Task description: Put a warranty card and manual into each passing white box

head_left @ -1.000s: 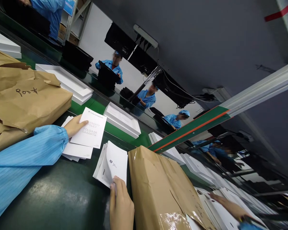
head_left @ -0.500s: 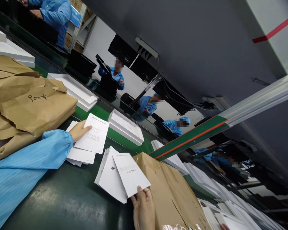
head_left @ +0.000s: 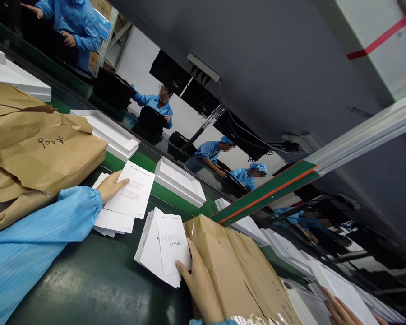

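My left hand (head_left: pixel 112 186) pinches a white warranty policy booklet (head_left: pixel 131 192) by its left edge, above a pile of similar white booklets (head_left: pixel 117 221). Over a second stack of booklets (head_left: pixel 149 253), my right hand (head_left: pixel 198 275) grips a white manual (head_left: pixel 172 246) at its right side, thumb on the cover and fingers along the edge. The manual overlaps the stack; whether it rests on it I cannot tell. A brown paper package (head_left: pixel 238 266) stands just right of my right hand. Beyond my left forearm lies a torn brown paper package (head_left: pixel 50 151) with handwriting on it.
White open box trays (head_left: pixel 123 153) and another white box (head_left: pixel 181 183) line the green conveyor. A green and metal post (head_left: pixel 267 194) slants across the right. Another person's hand (head_left: pixel 341 311) is at lower right. Several people in blue (head_left: pixel 77 27) work across the line.
My right hand has moved up along the manual and turned it more upright over the stack. My left hand stays nearly still. Another person's hands have come further into view at lower right.
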Available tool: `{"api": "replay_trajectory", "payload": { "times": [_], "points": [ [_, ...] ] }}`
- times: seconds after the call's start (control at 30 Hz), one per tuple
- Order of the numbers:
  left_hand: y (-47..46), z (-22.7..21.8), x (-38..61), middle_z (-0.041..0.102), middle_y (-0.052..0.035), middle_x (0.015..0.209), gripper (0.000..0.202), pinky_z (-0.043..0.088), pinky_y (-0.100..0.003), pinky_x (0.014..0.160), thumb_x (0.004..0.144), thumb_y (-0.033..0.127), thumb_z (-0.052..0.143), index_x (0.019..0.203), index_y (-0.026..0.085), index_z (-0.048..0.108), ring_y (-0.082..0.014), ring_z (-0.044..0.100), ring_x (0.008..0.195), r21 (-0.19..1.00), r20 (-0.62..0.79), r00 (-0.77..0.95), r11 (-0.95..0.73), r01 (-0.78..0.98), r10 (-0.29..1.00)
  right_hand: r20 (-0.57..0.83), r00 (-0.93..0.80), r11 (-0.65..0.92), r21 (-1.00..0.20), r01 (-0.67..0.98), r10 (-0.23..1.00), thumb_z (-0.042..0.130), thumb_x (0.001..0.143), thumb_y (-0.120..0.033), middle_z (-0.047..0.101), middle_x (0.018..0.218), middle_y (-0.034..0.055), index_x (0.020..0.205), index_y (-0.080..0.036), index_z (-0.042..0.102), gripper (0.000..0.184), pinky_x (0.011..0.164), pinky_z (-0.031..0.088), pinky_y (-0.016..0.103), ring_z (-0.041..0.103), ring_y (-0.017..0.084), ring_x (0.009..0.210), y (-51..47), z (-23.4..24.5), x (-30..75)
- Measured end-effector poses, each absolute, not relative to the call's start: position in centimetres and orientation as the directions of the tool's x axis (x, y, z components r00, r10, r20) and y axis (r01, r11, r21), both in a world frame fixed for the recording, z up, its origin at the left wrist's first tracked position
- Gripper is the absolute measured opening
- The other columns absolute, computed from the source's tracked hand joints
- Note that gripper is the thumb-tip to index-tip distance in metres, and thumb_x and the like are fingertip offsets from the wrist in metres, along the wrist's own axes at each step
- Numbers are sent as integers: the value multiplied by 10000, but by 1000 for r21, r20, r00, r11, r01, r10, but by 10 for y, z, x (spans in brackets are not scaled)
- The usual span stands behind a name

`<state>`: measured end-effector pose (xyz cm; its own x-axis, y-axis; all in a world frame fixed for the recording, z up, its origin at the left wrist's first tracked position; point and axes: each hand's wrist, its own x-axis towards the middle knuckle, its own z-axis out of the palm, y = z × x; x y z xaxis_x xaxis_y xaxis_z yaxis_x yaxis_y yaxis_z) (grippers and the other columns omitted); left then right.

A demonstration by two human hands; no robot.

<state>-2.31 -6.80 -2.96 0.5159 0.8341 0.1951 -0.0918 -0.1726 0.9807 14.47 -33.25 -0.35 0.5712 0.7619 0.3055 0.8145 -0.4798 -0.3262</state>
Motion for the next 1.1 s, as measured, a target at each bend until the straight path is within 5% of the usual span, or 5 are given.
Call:
{"api": "replay_trajectory", "payload": {
  "times": [0.23,0.47,0.7,0.87,1.1],
  "points": [
    [-68,-31,-22,544,-63,1044,499,424,-307,726,657,431,470,1083,171,443,-218,528,891,974,221,522,-165,-152,824,149,670,-639,-207,740,728,536,552,-415,594,854,102,1070,-215,437,564,701,390,409,523,306,840,-324,3,137],
    [-64,-38,-18,516,-83,1083,491,390,-341,794,716,443,386,1114,157,413,-235,435,1028,966,254,511,-191,-174,821,197,757,-597,-505,623,624,419,601,-416,581,869,137,1011,-107,411,513,706,420,356,543,260,833,-325,-7,183],
    [-66,-34,-19,510,-81,1090,492,361,-347,833,714,449,381,1103,149,418,-234,413,1050,967,242,510,-165,-193,825,379,651,-392,-565,726,658,412,664,-440,557,632,28,739,-200,500,267,524,390,293,515,196,586,-281,58,170],
    [-64,-36,-18,519,-91,1069,466,353,-327,840,683,408,434,1052,124,438,-226,467,982,964,265,501,-218,-152,824,241,652,166,-970,175,719,508,652,-420,464,549,-50,754,-193,444,256,369,287,179,376,66,410,-225,38,150],
    [-67,-32,-17,537,-83,1030,481,425,-302,731,653,354,512,1059,132,383,-200,528,872,951,270,593,-112,-290,758,79,571,119,-992,-32,817,570,611,-400,512,616,-18,749,-174,457,288,313,192,151,383,41,381,-192,-24,125]
  ]
}}
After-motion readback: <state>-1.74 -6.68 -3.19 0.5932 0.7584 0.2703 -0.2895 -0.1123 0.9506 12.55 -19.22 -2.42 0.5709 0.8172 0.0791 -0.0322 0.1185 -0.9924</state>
